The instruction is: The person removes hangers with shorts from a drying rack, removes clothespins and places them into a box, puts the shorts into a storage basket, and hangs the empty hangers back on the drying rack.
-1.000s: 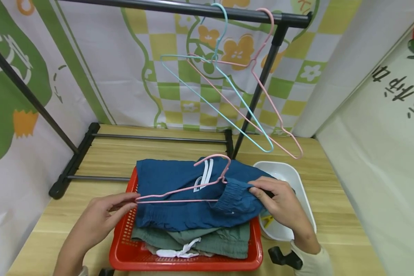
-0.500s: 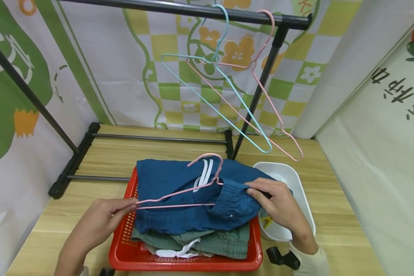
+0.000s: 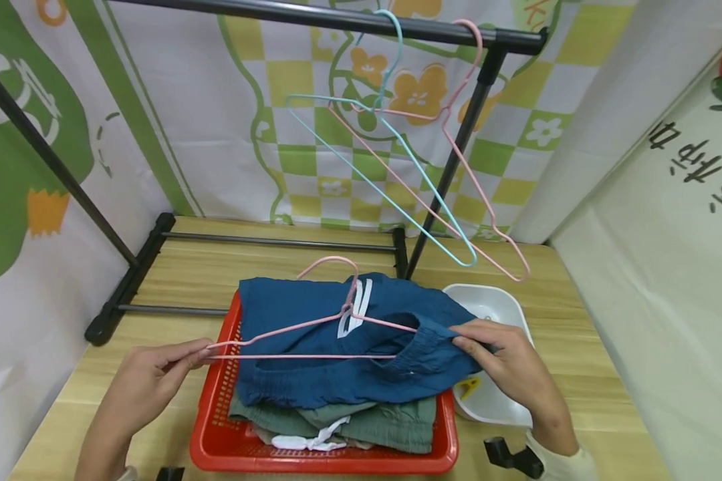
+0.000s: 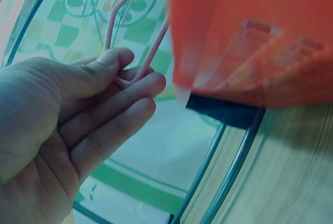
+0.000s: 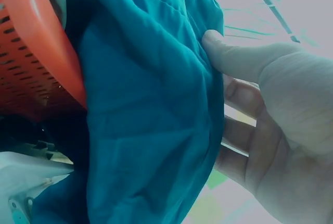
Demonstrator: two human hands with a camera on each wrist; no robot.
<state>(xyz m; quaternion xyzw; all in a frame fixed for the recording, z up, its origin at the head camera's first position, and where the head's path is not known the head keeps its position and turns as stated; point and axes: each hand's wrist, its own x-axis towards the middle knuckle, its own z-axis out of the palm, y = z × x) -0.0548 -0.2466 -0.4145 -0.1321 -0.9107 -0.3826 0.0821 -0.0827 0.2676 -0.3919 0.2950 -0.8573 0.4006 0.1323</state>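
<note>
My left hand [image 3: 150, 377] pinches one end of a pink clothes hanger [image 3: 303, 325]; in the left wrist view thumb and fingers close on its bent corner [image 4: 125, 82]. The hanger's other end is hidden inside the waistband of dark blue shorts [image 3: 313, 384]. My right hand [image 3: 511, 357] pinches that elastic waistband at its right side, thumb outside the cloth in the right wrist view. White drawstrings [image 3: 356, 307] show on the shorts, which lie spread over a red basket [image 3: 325, 462]. Green shorts [image 3: 397, 425] with a white tie lie beneath them.
A black garment rack [image 3: 313, 17] stands behind, with a light blue hanger [image 3: 382, 184] and another pink hanger [image 3: 487, 200] on its bar. A white tub [image 3: 508, 401] with a yellow clip [image 3: 468, 385] sits right of the basket, on the wood-grain table [image 3: 577, 334].
The pink hanger has shifted left with my left hand, and its hook now leans further back. My right hand has pulled the waistband slightly to the right, stretching it wider.
</note>
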